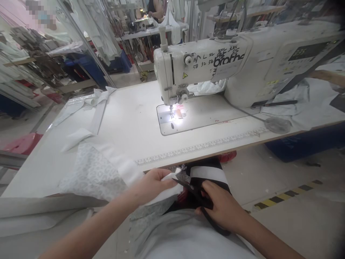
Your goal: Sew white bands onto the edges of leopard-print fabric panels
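My left hand (159,181) is closed on the edge of a white fabric piece (94,169) with a pale grey spotted print. The cloth spreads left across the table and also hangs below the table's front edge. In my right hand (219,203) is a pair of black-handled scissors (198,192), my fingers around the handles. Their blades point left and touch or overlap the cloth edge just beside my left fingertips. Whether the blades have cloth between them, I cannot tell.
A white sewing machine (199,64) stands on the table (124,118), its lamp lit over the needle plate. A printed ruler (199,145) runs along the front edge. White fabric scraps (99,97) lie at left, more cloth (304,104) at right. Another person (156,10) sits behind.
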### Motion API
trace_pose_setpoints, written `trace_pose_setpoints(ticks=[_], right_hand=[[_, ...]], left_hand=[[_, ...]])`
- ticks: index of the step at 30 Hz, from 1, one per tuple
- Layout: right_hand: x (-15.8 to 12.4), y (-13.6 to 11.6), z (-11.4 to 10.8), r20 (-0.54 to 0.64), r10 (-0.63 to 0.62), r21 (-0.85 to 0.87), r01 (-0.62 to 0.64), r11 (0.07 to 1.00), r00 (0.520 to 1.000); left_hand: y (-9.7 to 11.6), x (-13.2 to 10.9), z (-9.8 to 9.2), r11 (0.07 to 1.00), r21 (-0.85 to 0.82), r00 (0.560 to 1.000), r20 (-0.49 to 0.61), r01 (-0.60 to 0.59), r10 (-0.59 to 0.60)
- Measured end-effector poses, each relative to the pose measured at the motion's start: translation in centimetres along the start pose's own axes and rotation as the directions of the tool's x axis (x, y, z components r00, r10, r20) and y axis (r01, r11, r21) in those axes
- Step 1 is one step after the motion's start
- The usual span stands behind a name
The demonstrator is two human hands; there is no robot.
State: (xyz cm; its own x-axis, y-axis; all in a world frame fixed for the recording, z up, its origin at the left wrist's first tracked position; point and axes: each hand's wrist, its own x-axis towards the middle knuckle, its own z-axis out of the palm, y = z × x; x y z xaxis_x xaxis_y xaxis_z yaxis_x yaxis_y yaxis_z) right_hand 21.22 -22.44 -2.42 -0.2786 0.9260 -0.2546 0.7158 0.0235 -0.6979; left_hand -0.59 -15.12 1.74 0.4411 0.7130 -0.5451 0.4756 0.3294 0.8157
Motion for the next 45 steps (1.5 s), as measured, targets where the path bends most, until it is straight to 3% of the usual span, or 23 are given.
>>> trace_pose_setpoints(ticks=[4,8,14,25,32,36,39,41,43,45], right_hand=[[0.8,-0.1,0.3,-0.016,-0.017,0.034,0.018,0.999,1.0],[0.8,0.8,0.8,-0.01,0.019,0.11,-0.018,0.994,1.0],[-0.4,1.3,1.2,-0.043,0.011,0.018,-0.011,1.0,0.999],[0.1,0.2,2.3,-0.084,0.044,-0.013,-0.045,0.999,0.995],[0.7,-0.2,2.9,-0.139,0.049,-0.026,-0.053,0.998,0.989],[0.7,0.3,3.9,-0.023,0.075,0.247,-0.067,0.967,0.997],[0.7,0.3,3.4,-0.028,0.081,0.368,-0.065,0.928,0.996],[1.1,0.1,1.9,-0.101,0.07,0.263,-0.041,0.964,0.992],[2.2,0.0,-0.5,-0.206,0.023,0.083,-0.006,0.997,0.978],[3.9,0.4,-3.5,-0.309,-0.032,-0.095,0.003,0.995,0.95]], left_hand=[[0.5,-0.3,0.2,0.998,0.055,0.995,0.1,-0.022,0.017],[0.2,-0.7,-0.4,0.997,0.072,0.998,-0.066,0.0,0.005],[-0.5,-1.0,-1.1,0.975,-0.212,0.968,-0.223,0.065,-0.113],[-0.8,-0.4,-0.3,0.951,-0.308,0.935,-0.331,0.018,-0.125],[-1.0,-0.3,0.7,0.962,-0.272,0.938,-0.334,0.002,-0.097],[-0.8,-0.6,0.8,0.987,-0.159,0.939,-0.343,-0.028,-0.028],[0.2,-0.4,-0.5,0.991,0.082,0.923,-0.363,-0.105,0.128],[1.1,0.5,-2.2,0.928,0.343,0.881,-0.383,-0.144,0.278],[1.9,2.1,-4.1,0.779,0.612,0.839,-0.348,-0.135,0.419],[2.6,3.9,-6.0,0.627,0.774,0.825,-0.295,-0.09,0.482]])
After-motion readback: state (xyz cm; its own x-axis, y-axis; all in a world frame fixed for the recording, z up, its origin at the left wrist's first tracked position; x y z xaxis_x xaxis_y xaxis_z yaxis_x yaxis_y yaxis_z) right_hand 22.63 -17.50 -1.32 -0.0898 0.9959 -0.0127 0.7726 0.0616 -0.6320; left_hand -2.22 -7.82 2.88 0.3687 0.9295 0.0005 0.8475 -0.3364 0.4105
